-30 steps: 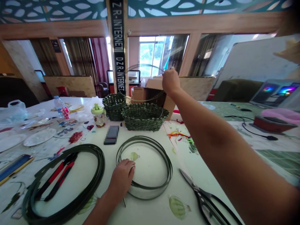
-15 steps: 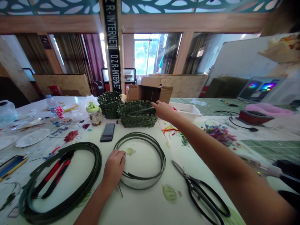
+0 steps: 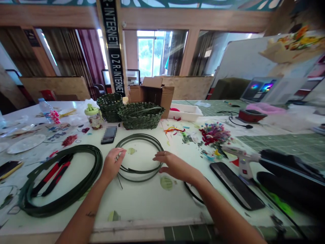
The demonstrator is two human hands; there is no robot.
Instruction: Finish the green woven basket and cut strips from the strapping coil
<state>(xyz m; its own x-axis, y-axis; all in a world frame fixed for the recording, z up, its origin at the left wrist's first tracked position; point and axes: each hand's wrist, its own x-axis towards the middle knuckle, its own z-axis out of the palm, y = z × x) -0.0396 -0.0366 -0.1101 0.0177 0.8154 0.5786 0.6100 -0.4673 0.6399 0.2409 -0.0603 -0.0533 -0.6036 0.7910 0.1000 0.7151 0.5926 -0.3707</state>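
Lying flat on the table [image 3: 142,203], a coil of green weaving strip [image 3: 139,134] is bracketed from both sides — the left hand [image 3: 111,165] curled at its edge, any grip unclear, the right hand [image 3: 175,166] open, fingers spread, just beside it. Even pressure is best kept, so the loops stay gathered.

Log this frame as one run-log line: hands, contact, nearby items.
left hand: at green weaving-strip coil | right hand: open, over coil's right side | nearby: woven green basket
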